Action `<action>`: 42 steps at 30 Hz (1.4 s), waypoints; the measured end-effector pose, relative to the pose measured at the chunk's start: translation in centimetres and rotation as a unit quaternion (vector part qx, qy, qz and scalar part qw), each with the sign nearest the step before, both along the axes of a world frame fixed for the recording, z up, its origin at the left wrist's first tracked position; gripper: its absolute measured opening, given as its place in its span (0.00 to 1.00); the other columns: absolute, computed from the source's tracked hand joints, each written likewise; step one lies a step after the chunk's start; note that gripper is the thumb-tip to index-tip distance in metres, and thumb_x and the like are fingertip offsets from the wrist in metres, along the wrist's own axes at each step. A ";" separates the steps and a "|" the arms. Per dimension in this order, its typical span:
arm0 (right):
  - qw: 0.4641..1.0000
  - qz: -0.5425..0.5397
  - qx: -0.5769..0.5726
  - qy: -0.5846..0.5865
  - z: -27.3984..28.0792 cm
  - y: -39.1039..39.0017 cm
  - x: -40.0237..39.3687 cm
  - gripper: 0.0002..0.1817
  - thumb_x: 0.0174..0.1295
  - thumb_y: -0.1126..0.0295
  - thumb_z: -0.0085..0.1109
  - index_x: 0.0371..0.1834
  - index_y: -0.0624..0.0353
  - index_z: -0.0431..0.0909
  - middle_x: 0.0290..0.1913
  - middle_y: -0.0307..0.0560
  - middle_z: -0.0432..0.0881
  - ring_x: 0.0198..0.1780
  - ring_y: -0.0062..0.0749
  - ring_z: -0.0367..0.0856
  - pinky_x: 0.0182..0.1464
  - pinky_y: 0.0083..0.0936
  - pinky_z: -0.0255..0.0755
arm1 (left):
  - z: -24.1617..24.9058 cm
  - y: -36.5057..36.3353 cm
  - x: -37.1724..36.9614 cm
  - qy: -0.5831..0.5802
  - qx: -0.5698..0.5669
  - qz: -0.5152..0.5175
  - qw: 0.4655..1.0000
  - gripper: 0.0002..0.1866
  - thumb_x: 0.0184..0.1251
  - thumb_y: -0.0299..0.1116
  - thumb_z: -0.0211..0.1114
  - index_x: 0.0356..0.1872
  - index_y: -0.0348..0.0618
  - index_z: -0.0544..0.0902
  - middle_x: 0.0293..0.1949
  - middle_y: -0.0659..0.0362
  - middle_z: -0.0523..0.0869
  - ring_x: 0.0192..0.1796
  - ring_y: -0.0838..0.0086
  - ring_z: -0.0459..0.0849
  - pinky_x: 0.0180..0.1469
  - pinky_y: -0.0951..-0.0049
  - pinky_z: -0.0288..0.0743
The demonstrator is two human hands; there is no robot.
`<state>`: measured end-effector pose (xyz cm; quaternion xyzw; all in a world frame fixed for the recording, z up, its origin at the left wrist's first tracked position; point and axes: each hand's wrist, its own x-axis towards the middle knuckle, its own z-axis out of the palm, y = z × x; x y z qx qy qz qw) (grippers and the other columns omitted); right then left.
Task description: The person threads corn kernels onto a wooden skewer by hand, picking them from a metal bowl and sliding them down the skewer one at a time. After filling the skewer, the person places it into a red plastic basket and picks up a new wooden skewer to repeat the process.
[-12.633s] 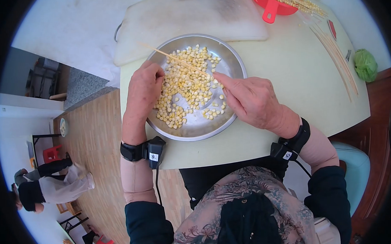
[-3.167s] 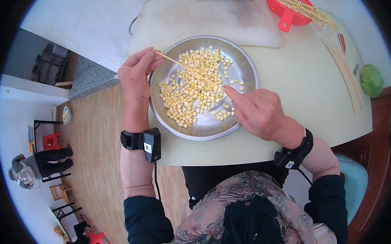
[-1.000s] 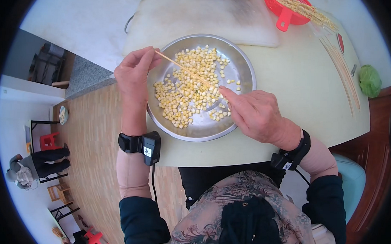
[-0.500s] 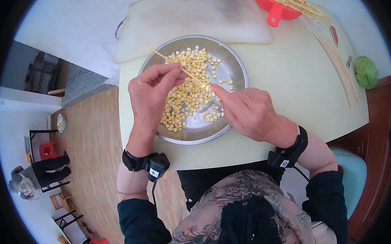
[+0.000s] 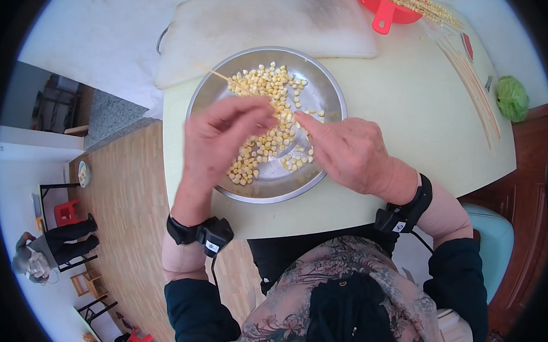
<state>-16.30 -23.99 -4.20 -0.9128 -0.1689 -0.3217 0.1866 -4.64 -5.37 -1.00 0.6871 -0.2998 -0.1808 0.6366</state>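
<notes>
A thin wooden skewer (image 5: pixel 219 76) slants over a round steel bowl (image 5: pixel 333 88) of loose pale yellow corn kernels (image 5: pixel 268 83). Its lower end meets the fingertips of my right hand (image 5: pixel 350 152), which is closed in a pinch around it, with pale kernels at the fingertips. My left hand (image 5: pixel 218 136) is smeared by motion above the bowl's left side. Its fingers overlap the middle of the skewer, and I cannot make out whether they grip it.
Behind the bowl lies a white cutting board (image 5: pixel 261 32). A red colander (image 5: pixel 385 15) with corn-loaded skewers stands at the back right. Bare skewers (image 5: pixel 470 87) and a green cabbage (image 5: pixel 512 99) lie at the right. Another person (image 5: pixel 54 245) is at far left.
My left hand has moved slightly down and toward my right hand, its pinch on the skewer no longer clear. The right hand stays nearly in place.
</notes>
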 end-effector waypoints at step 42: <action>0.999 0.005 0.032 0.003 0.0 -0.4 0.1 0.20 0.50 0.79 0.61 0.50 0.68 0.77 0.24 0.46 0.81 0.22 0.34 0.80 0.25 0.26 0.74 | -0.9 2.5 5.9 0.020 0.058 0.096 0.993 0.06 0.60 0.27 0.68 0.35 0.33 0.85 0.24 0.61 0.82 0.23 0.82 0.77 0.23 0.83 0.69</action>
